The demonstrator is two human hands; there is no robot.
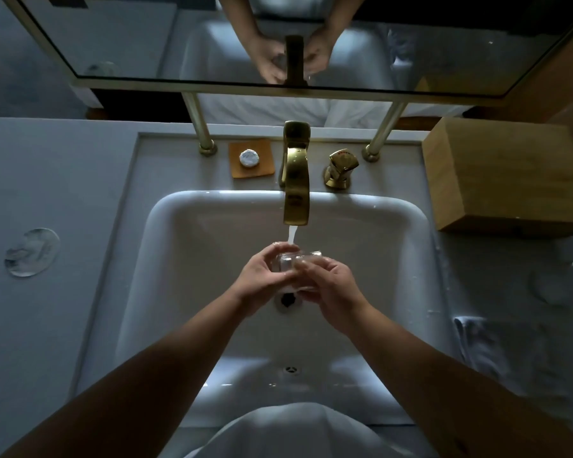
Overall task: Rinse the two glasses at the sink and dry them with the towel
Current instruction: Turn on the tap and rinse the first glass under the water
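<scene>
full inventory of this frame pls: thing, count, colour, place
glass in hands: 1, clear, under the water stream over the basin
glass on counter: 1, clear, left of the sink
sink: 1, white, centre
tap: 1, gold, behind the basin, water running
tap handle: 1, gold, right of the tap
soap: 1, white wrapped, on tray
tray: 1, brown, left of the tap
towel: 1, grey, counter at right
box: 1, wooden, right rear counter
mirror: 1, gold-framed, behind the sink
left hand: holds the glass
right hand: holds the glass
</scene>
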